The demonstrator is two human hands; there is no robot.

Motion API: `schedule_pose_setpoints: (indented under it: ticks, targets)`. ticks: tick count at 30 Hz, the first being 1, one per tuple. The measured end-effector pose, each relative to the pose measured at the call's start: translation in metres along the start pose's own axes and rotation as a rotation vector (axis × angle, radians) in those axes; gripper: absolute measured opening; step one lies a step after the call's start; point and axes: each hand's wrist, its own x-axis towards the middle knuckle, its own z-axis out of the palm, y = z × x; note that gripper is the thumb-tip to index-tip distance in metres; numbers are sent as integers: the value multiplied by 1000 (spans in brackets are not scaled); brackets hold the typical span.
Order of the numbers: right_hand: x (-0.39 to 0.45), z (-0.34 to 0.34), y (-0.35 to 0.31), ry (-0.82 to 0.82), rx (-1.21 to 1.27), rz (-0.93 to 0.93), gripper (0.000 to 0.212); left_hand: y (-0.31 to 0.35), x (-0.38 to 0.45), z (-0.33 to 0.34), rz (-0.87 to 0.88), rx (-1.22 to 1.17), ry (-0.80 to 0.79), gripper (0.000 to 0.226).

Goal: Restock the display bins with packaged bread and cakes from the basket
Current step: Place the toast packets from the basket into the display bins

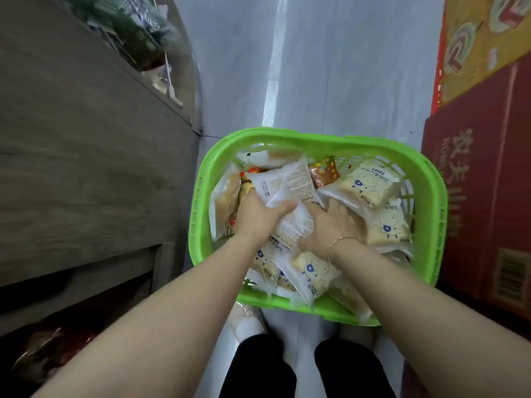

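A bright green plastic basket stands on the floor in front of me, filled with several packaged toast breads and cakes. My left hand grips a white toast packet lying label side up near the basket's middle. My right hand reaches in beside it, its fingers curled round a second white packet that lies under the first. More toast packets with a blue cartoon print lie along the basket's right side. A brown packet with coloured dots sits at the back.
A grey wooden display unit rises on the left, with packaged goods on its upper bin and in a dark lower shelf. Red and yellow cartons are stacked on the right. Grey floor runs ahead between them.
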Motion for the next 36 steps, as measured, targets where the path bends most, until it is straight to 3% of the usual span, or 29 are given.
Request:
schedule_pose_setpoints:
  ticks: [3, 6, 9, 11, 14, 17, 19, 21, 24, 28, 32, 36]
  targets:
    - [-3, -3, -3, 43, -71, -28, 62, 0, -9, -8, 43, -74, -139, 44]
    - [-16, -7, -1, 133, -45, -185, 42, 9, -22, -25, 101, -101, -294, 33]
    - [-35, -22, 0, 200, 127, -287, 17, 28, -39, -44, 96, -151, -330, 44]
    - [-49, -40, -4, 218, 201, -278, 27, 42, -53, -55, 129, -171, -302, 58]
    - [-72, -74, -15, 269, 364, -196, 32, 71, -85, -72, 186, -203, -166, 61]
    - [-99, -123, -26, 285, 470, -105, 34, 109, -124, -99, 181, -280, 59, 48]
    - [-123, -163, -32, 259, 461, -45, 43, 136, -147, -124, 142, -431, 147, 36]
    - [-149, -204, -40, 313, 488, -39, 37, 160, -170, -153, 94, -490, 206, 33]
    - [-201, -259, -69, 479, 602, -154, 20, 192, -213, -195, -8, -636, 116, 26]
    - [-286, -298, -130, 849, 328, -346, 42, 231, -283, -238, -142, -896, -154, 29]
    - [-358, -304, -185, 871, 65, -545, 55, 259, -341, -286, -122, -1194, -238, 43]
    - [-396, -307, -215, 742, 373, -701, 45, 273, -379, -336, 44, -1391, -260, 63]
